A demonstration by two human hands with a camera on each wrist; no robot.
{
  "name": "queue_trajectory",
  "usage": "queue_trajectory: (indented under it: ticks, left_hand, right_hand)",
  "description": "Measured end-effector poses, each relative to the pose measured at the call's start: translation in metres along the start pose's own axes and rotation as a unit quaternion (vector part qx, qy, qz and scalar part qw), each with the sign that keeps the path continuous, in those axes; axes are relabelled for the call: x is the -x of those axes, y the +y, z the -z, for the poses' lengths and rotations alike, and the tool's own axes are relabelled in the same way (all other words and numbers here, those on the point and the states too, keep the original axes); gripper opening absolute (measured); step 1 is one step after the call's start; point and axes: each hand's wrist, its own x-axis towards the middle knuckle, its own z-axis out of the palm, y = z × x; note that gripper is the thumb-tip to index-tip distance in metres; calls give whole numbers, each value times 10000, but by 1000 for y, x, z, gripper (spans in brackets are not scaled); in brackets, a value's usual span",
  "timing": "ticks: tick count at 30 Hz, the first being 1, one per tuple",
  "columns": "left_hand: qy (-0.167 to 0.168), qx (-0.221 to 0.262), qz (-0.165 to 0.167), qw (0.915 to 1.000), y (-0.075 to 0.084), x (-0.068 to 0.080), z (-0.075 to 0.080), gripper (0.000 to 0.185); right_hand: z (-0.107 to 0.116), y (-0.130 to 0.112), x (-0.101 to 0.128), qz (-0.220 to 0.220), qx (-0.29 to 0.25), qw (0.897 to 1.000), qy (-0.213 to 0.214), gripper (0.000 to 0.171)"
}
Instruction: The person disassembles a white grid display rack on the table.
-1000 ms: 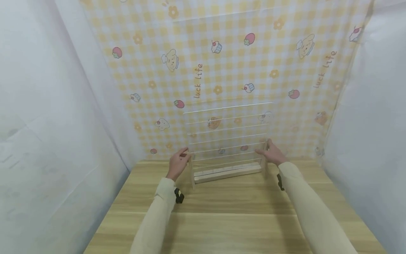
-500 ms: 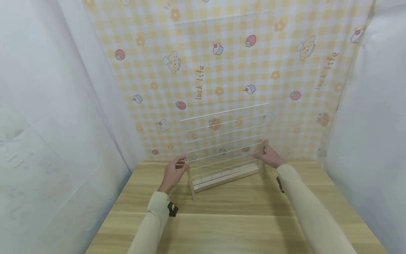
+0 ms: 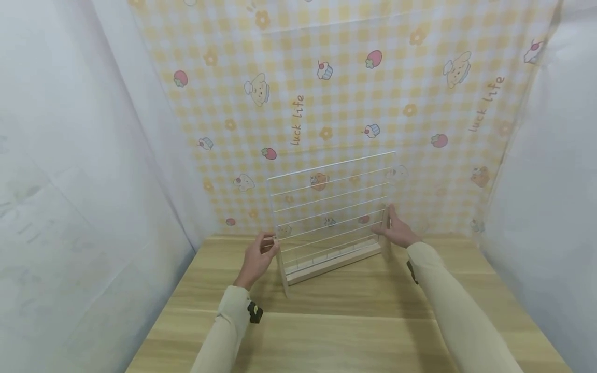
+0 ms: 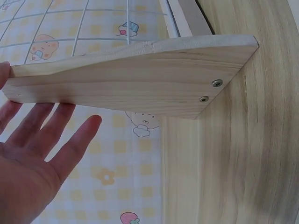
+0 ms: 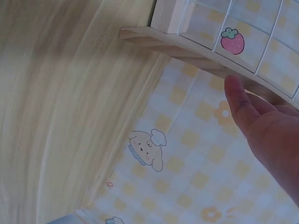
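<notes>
The white wire-grid rack with pale wooden sides is upright — askew near the light wood-grain table's back edge, well apart from its side edges. My left hand and right hand each grip one side. Behind hangs yellow-checked cartoon-print cloth — white sheeting flanks it.
</notes>
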Motion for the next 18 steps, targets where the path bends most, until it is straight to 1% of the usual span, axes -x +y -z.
queue_trajectory:
  ticks: [6, 10, 13, 15, 17, 18]
  left_hand:
    - [28, -23, 33, 10000, 1, 1, -4, 33]
    - [23, -46, 102, 9999, 1, 1, -4, 34]
    - [18, -137, 144, 9998, 0, 2, -3, 37]
    - [30, -229, 145, 9996, -1, 2, -3, 38]
    - [65, -274, 100, 9996, -1, 2, -3, 39]
    - [89, -290, 63, 9995, -1, 3, -3, 39]
  right_hand:
    - [0, 1, -2, 25, 65, 10000, -52, 100]
    - [1, -4, -2, 16, 223, 9997, -26, 100]
    - [2, -14, -2, 46, 589, 9975, 400, 101]
    - [3, -23, -3, 64, 791, 9936, 806, 105]
    - [2, -33, -4, 120, 851, 9886, 1237, 109]
    - [1, -38, -5, 166, 727, 9875, 1388, 109]
